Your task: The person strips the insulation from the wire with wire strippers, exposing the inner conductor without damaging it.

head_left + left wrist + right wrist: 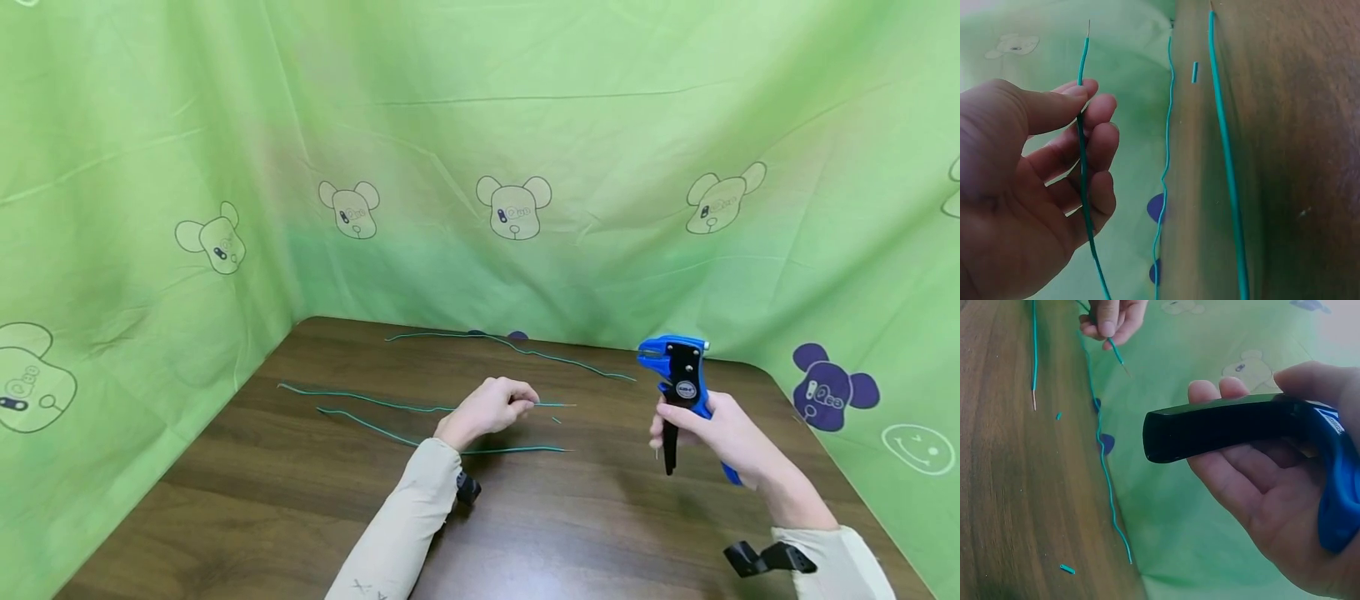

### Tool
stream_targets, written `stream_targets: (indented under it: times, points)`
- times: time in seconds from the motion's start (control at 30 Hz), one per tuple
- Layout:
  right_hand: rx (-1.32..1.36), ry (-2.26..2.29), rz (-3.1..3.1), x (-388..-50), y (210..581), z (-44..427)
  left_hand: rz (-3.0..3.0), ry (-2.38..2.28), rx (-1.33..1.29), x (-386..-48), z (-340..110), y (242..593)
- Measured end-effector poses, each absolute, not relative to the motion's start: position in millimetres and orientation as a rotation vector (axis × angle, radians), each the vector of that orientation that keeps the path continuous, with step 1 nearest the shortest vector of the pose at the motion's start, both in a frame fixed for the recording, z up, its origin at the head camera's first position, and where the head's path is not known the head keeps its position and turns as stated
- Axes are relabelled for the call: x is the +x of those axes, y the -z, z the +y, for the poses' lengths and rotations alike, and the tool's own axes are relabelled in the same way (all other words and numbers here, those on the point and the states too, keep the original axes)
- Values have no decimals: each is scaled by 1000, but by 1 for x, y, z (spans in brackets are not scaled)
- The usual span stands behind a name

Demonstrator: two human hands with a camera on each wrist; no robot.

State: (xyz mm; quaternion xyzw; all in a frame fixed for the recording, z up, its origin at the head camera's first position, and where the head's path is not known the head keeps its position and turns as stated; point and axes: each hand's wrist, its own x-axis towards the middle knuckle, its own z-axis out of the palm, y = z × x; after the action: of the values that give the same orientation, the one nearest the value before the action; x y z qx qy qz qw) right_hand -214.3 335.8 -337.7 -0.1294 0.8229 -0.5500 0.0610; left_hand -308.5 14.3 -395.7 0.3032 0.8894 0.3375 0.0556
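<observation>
My left hand (491,410) pinches a green wire (1085,187) between thumb and index finger, close to its end. A thin bare strand (1089,28) sticks out of that end. In the head view, the wire's other end trails left above the table. The right hand (720,433) holds a blue and black wire stripper (684,367) upright by its handles, over the table's right side. No wire is seen in the stripper's jaws. In the right wrist view the black handle (1222,428) crosses the palm, with the thumb above it.
Another green wire (517,451) with a bare tip lies nearer me. A third wire (517,348) runs along the back edge of the brown table (247,500). Short cut bits of green insulation (1067,569) lie on the wood. Green printed cloth (600,125) hangs behind.
</observation>
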Motion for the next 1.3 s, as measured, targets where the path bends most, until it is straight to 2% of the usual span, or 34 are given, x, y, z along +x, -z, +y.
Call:
stream_targets:
  times: [0.8, 1.3]
  points:
    - [-348, 1739, 2346, -222, 348, 339, 2685, -716, 1038, -302, 45, 409]
    - [-385, 1741, 2315, -224, 351, 340, 2757, -686, 1083, -324, 70, 404]
